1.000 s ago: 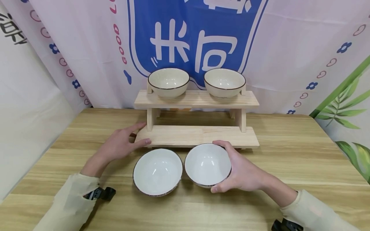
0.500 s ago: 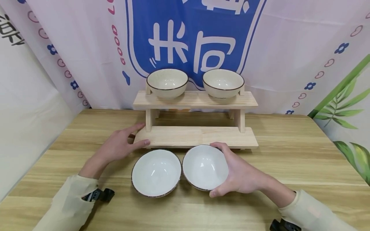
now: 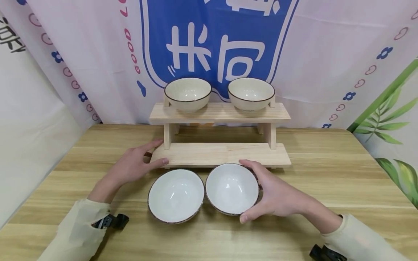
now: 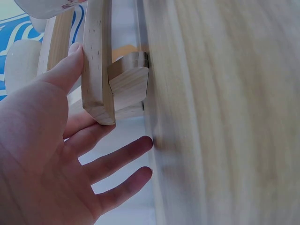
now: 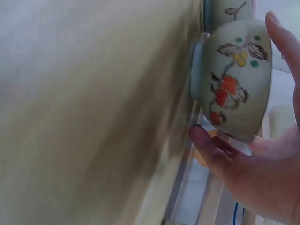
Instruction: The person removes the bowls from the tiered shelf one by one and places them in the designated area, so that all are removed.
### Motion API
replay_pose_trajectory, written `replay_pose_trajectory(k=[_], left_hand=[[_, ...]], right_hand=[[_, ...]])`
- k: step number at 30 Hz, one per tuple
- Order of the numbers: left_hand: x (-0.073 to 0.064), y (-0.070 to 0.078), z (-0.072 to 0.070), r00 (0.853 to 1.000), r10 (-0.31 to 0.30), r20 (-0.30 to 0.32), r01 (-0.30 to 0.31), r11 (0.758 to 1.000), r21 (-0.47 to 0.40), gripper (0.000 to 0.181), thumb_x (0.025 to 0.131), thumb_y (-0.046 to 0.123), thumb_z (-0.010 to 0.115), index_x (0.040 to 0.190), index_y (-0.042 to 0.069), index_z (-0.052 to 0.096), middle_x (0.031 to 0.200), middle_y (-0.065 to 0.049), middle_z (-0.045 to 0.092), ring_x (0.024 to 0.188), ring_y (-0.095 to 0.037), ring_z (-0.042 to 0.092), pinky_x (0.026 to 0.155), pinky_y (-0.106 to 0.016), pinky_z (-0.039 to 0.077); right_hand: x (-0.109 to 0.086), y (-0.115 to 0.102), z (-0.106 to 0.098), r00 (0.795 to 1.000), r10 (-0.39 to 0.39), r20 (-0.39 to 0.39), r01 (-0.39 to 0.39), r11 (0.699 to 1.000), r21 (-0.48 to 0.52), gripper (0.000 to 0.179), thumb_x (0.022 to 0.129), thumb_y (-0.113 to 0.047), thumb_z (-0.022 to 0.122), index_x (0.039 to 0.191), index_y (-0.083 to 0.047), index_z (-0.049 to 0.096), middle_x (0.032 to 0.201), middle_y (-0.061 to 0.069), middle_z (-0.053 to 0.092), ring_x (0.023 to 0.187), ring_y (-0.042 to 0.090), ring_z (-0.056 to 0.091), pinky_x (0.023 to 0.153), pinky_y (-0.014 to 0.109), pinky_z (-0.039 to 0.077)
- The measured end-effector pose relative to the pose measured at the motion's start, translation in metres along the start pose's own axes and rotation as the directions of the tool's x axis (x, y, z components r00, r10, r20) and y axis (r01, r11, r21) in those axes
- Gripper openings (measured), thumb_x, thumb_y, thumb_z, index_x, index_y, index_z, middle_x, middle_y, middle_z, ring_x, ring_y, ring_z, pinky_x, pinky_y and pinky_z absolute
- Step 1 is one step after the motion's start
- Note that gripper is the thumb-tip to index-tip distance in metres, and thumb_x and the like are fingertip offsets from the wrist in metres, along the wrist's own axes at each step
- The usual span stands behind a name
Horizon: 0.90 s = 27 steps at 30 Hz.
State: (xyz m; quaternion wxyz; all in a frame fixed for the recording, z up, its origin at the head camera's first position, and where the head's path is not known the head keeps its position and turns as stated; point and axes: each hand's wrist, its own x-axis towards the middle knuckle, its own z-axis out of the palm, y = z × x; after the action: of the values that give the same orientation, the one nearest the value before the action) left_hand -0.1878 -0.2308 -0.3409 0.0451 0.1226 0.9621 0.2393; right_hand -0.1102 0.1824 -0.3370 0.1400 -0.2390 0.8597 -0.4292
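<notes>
My left hand (image 3: 134, 165) grips the left end of the wooden stand's lower shelf (image 3: 212, 155), thumb on the board's upper face. In the left wrist view its index finger touches the board's (image 4: 97, 70) end corner; the other fingers spread free. My right hand (image 3: 274, 198) is spread around the right side of a white bowl (image 3: 232, 188), with a gap between palm and bowl. The right wrist view shows this bowl (image 5: 236, 79) standing on the table, its outside painted with red fruit and leaves. A second bowl (image 3: 176, 195) stands close beside it, to the left.
Two cream bowls with dark rims, one left (image 3: 188, 95) and one right (image 3: 251, 94), sit on the stand's upper shelf (image 3: 219, 111). Behind hangs a printed curtain (image 3: 320, 54). The wooden table (image 3: 326, 163) extends to both sides of the stand.
The right-hand bowl has moved slightly left, closer to the other bowl. My right hand has loosened and backed off it to the right. My left hand keeps its place at the shelf end.
</notes>
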Motion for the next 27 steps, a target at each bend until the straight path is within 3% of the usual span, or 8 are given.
replay_pose_trajectory(k=[4,11,15,21,27], left_hand=[[0.0,0.001,0.0,1.0,0.002,0.001,-0.002,1.0,0.001,0.092,0.097,0.07,0.063,0.167,0.016,0.037,0.16,-0.028,0.049,0.127,-0.045,0.068,0.1,-0.062,0.057],[-0.001,0.002,-0.001,1.0,0.002,0.0,-0.002,1.0,0.001,0.092,0.098,0.069,0.063,0.166,0.015,0.037,0.157,-0.03,0.052,0.126,-0.045,0.068,0.097,-0.06,0.059],[0.0,0.001,0.0,1.0,-0.002,0.007,0.002,1.0,-0.007,0.092,0.097,0.07,0.063,0.167,0.016,0.037,0.156,-0.03,0.053,0.126,-0.045,0.069,0.095,-0.058,0.06],[0.001,0.0,0.0,1.0,-0.005,0.007,0.005,1.0,0.003,0.093,0.097,0.072,0.062,0.167,0.017,0.037,0.156,-0.03,0.053,0.126,-0.045,0.068,0.096,-0.059,0.06],[0.0,-0.001,0.0,1.0,-0.001,0.006,0.001,1.0,-0.002,0.093,0.097,0.072,0.062,0.167,0.017,0.037,0.158,-0.028,0.051,0.127,-0.044,0.068,0.098,-0.06,0.059]], right_hand=[[-0.002,-0.003,-0.012,0.999,-0.021,-0.028,0.021,1.0,0.01,0.127,0.067,-0.041,0.102,0.164,-0.006,0.027,0.154,0.017,0.047,0.134,0.034,0.058,0.107,0.047,0.057],[0.001,-0.013,-0.037,0.991,-0.054,-0.121,0.056,0.998,0.007,0.11,0.076,-0.028,0.098,0.161,-0.006,0.032,0.151,0.021,0.05,0.131,0.038,0.063,0.109,0.054,0.056],[0.006,-0.021,-0.051,0.978,-0.052,-0.202,0.057,0.998,0.015,0.111,0.079,-0.024,0.096,0.164,-0.007,0.027,0.152,0.02,0.051,0.132,0.04,0.062,0.11,0.058,0.054],[0.019,-0.031,-0.076,0.949,0.042,-0.313,-0.018,0.996,0.082,0.121,0.084,-0.023,0.093,0.169,-0.015,0.008,0.161,0.017,0.04,0.138,0.039,0.056,0.114,0.059,0.051],[0.033,-0.032,-0.096,0.917,0.124,-0.379,-0.079,0.988,0.133,0.123,0.087,-0.029,0.091,0.17,-0.022,0.001,0.168,0.013,0.033,0.143,0.033,0.051,0.117,0.055,0.049]])
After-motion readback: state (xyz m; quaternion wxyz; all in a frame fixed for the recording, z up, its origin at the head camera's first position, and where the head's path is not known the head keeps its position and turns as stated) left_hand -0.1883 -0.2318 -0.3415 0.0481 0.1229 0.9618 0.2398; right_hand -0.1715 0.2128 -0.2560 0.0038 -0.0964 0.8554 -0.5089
